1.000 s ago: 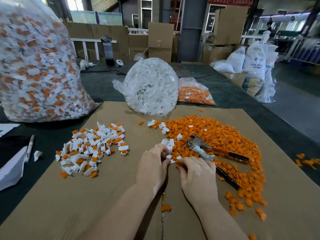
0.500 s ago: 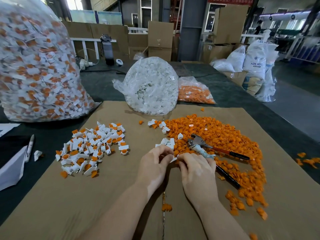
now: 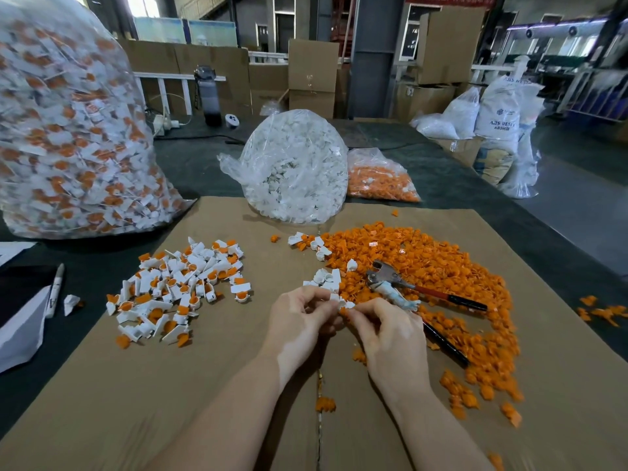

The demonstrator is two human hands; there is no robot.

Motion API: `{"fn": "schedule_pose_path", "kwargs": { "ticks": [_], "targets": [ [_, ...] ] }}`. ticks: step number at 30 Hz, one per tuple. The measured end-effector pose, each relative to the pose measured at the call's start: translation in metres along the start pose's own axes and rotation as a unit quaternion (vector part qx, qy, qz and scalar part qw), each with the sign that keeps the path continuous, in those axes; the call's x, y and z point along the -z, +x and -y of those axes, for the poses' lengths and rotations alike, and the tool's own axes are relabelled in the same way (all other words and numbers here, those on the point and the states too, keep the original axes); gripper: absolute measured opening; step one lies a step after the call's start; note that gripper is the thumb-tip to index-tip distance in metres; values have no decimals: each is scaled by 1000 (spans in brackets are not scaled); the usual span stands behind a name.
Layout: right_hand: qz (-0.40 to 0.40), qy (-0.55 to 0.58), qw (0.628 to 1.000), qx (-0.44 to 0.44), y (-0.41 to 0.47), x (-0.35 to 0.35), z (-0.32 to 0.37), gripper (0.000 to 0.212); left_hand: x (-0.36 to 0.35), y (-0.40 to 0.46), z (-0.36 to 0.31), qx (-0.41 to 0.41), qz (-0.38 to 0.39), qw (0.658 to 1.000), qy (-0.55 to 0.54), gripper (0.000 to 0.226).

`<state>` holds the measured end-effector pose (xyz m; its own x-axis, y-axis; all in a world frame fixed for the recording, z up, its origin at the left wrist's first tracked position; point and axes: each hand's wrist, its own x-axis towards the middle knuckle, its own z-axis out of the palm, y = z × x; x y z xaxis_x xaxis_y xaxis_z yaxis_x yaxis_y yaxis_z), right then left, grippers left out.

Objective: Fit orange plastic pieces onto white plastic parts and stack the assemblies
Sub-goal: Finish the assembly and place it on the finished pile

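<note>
White plastic part (image 3: 346, 304): pinched btwn both hands at centre of the cardboard sheet (image 3: 210, 385), just above its surface. Left hand (image 3: 300, 321) fingers curled, thumb + forefinger on the part's left side; right hand (image 3: 387, 329) fingers curled, tips meeting it from the right, w/ a bit of orange showing at the fingertips (can't tell if it's seated yet). Hands close together, nearly touching.

Just beyond the fingers: small cluster of loose white parts (image 3: 326, 278), at left edge of the orange pieces pile (image 3: 424, 266), which spreads wide across right half of the sheet. Pliers (image 3: 390, 278) w/ red-black handles lie on that pile, just right of the right hand.

Left of hands, apart: finished assemblies heap (image 3: 180, 287), white w/ orange inserts, loosely piled.

Far edge of sheet: clear bag of white parts (image 3: 292, 168); beside it on its right, smaller bag of orange pieces (image 3: 380, 180). Far left: large bag of assemblies (image 3: 68, 130). Marker pen (image 3: 56, 290) on dark table at left.
</note>
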<state>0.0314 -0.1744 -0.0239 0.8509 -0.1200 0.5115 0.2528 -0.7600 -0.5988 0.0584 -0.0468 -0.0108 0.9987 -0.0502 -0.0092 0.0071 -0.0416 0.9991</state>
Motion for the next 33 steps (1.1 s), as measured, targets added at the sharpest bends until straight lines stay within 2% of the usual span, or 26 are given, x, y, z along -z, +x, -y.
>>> {"fn": "schedule_pose_path", "kwargs": {
  "ticks": [9,15,22,28,33],
  "targets": [
    [-3,-30,999,-30,0,-3,-3,16,2,-3,3,-22,42,998,44,8],
    [16,-36,999,-16,-1,-4,-2,18,1,-6,5,-70,43,989,124,4],
    [15,69,997,-7,0,0,0,8,5,-3,4,-35,25,997,58,9],
    [23,42,997,55,0,2,1,26,6,-4,2,-39,35,997,58,13],
    [21,42,997,62,1,2,0,21,6,-4,2,-46,35,996,65,15]
  ]
}}
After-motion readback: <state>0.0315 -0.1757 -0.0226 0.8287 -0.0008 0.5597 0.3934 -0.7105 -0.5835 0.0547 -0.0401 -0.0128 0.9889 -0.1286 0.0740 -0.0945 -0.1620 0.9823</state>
